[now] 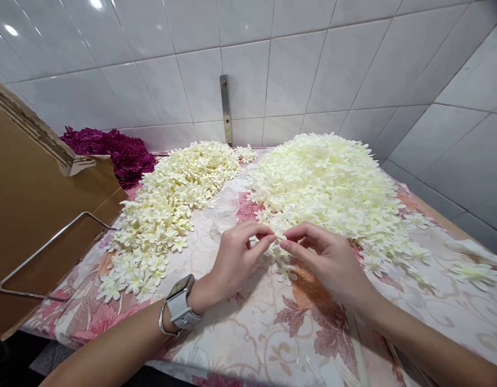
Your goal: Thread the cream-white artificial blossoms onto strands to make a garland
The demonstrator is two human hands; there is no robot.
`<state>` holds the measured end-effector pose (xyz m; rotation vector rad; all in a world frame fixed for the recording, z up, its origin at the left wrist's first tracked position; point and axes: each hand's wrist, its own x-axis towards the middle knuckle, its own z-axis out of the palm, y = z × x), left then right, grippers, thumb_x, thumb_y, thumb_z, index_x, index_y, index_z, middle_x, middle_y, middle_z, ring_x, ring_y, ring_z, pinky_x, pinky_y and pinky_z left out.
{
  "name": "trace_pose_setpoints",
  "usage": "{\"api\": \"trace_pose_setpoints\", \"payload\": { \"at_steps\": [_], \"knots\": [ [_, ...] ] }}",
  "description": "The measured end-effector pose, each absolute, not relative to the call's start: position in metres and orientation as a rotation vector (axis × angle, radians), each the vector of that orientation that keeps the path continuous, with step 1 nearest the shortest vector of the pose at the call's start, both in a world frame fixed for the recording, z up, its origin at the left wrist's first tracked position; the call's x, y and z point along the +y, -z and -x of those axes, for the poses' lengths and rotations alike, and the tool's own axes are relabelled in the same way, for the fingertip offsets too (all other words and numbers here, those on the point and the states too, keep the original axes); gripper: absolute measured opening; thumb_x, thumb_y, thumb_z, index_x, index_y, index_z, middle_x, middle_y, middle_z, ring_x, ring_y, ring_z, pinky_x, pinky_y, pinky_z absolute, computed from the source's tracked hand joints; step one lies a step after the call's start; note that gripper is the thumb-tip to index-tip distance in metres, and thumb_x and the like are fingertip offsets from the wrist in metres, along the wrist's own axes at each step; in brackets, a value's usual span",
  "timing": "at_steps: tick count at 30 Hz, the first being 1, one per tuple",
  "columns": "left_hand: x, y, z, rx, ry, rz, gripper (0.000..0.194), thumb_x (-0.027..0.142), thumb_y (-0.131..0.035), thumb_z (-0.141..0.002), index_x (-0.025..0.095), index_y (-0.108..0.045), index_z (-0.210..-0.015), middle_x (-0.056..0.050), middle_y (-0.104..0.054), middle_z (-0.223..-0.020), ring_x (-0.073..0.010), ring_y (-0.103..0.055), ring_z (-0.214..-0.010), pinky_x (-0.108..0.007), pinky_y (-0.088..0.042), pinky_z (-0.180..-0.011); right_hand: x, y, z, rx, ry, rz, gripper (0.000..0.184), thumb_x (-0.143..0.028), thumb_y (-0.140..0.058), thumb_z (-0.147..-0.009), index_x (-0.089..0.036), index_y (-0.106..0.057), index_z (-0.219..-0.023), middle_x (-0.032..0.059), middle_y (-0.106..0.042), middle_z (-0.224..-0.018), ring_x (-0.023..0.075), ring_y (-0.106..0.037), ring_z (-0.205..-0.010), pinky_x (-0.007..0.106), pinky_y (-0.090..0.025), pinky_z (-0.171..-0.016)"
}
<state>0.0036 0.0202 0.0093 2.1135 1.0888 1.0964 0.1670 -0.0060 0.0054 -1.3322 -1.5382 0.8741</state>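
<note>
My left hand (242, 255) and my right hand (327, 258) meet over the front of the table, fingertips pinched from both sides on a small white artificial flower (279, 237). Most of that flower is hidden by the fingers. Just behind my hands rises a large heap of white flowers (325, 180) with pale yellow centres. One loose flower (286, 274) lies on the cloth below my fingers. To the left spreads a second heap of cream flowers (163, 215). A small clear plastic cup (225, 212) stands between the heaps, behind my left hand.
A floral tablecloth (232, 344) covers the table. Brown cardboard (50, 231) with a bent metal wire (42, 247) stands at the left edge. Purple flowers (111, 150) are piled behind it. White tiled walls (248, 75) close off the back and right, with a metal bracket (226, 110).
</note>
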Motion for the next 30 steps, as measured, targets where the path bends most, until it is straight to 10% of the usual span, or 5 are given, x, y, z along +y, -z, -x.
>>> {"api": "trace_pose_setpoints", "payload": {
  "at_steps": [30],
  "knots": [
    [0.0205,-0.0090,-0.0039,1.152,-1.111,-2.070,0.008,0.019,-0.062,-0.079,0.019,-0.066,-0.072,0.001,-0.068,-0.073,-0.0136,-0.060,-0.070,-0.024,-0.043,-0.063,-0.0076,-0.0041,-0.1677,-1.573,-0.842,1.328,0.020,-0.040,-0.059,-0.080,-0.020,-0.062,-0.077,0.0002,-0.061,-0.073,0.0129,-0.055,-0.064,0.025,-0.044,-0.059]
  ]
}}
